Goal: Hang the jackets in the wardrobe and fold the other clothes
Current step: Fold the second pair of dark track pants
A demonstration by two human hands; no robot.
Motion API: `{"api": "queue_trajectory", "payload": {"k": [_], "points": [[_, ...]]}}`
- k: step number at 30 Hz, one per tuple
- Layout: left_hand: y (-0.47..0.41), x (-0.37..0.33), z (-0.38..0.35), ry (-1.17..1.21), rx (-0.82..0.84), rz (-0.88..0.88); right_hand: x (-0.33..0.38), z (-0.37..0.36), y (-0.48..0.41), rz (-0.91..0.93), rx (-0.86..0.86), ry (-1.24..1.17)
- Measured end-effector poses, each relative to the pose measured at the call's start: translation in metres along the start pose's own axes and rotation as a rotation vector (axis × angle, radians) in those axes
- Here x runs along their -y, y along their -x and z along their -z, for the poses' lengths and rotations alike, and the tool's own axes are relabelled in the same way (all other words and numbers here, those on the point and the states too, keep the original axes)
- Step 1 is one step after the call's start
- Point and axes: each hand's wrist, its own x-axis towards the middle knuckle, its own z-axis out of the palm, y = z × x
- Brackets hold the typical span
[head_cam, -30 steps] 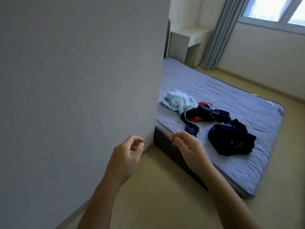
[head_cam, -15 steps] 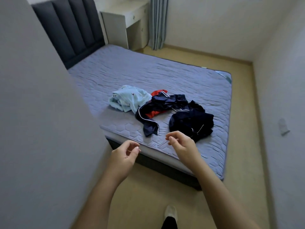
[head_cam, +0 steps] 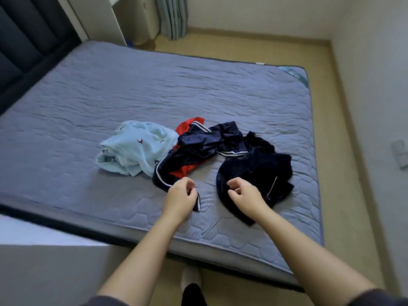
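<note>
**Sleeve by the left hand, dark heap by the right**

Both hands reach out over the mattress (head_cam: 154, 85), side by side with a gap between them. The left hand (head_cam: 180, 196) has its fingers loosely curled with the thumb near the forefinger. The right hand (head_cam: 244, 195) is curled the same way. Neither seems to hold any cloth, though I cannot tell whether either one touches the fabric below it.

The navy and red jacket (head_cam: 198, 146) lies beyond the left hand and a little to its right. One sleeve (head_cam: 160, 178) trails back from the heap towards the person. Its long axis runs on a slant, from beyond and left of the left hand to a cuff end just right of that wrist. The left hand is the nearer one to this sleeve and covers part of it in this view.

The dark garment (head_cam: 258, 171) is bunched beyond and to the right of the right hand, and its near edge passes under that hand. The blue garment (head_cam: 136, 146) lies beyond and well to the left of the left hand, touching the jacket.

All three pieces are crumpled, so none is folded or hung yet. My guess is that the jacket comes first. The left hand need only drop onto the sleeve, while the right would have to cross leftwards to reach the jacket's body.
</note>
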Motion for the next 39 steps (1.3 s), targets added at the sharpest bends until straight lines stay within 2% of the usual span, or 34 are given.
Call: {"api": "queue_trajectory", "payload": {"k": [4,6,10,13,16,19,22,26,31,36,39], "points": [[-0.128,0.05,-0.058,-0.404,0.151,-0.032,-0.052,-0.04,-0.116,-0.16,-0.031,0.05],[-0.186,0.071,-0.085,-0.552,0.161,-0.081,-0.079,-0.062,-0.17,-0.253,-0.042,0.103],[-0.288,0.097,-0.134,-0.675,0.133,-0.105,-0.138,-0.105,-0.252,-0.482,0.037,0.392],[-0.348,0.105,-0.17,-0.724,0.098,-0.161,-0.183,-0.134,-0.285,-0.589,0.053,0.417],[-0.393,0.112,-0.202,-0.83,0.021,-0.228,-0.215,-0.153,-0.302,-0.563,0.024,0.511],[-0.422,0.117,-0.226,-0.908,-0.012,-0.195,-0.236,-0.158,-0.314,-0.483,-0.032,0.585],[-0.435,0.12,-0.231,-0.775,-0.092,-0.164,-0.244,-0.157,-0.32,-0.458,-0.073,0.59],[-0.426,0.109,-0.195,-0.325,-0.218,-0.143,-0.245,-0.143,-0.318,-0.314,-0.262,0.548],[-0.395,0.08,-0.115,-0.208,-0.285,-0.258,-0.203,-0.109,-0.294,-0.345,-0.293,0.325],[-0.364,0.041,0.025,-0.131,-0.46,-0.212,-0.084,-0.065,-0.276,-0.272,-0.344,-0.012],[-0.342,0.021,0.134,-0.085,-0.627,-0.213,0.012,-0.041,-0.273,-0.142,-0.38,-0.128]]}}
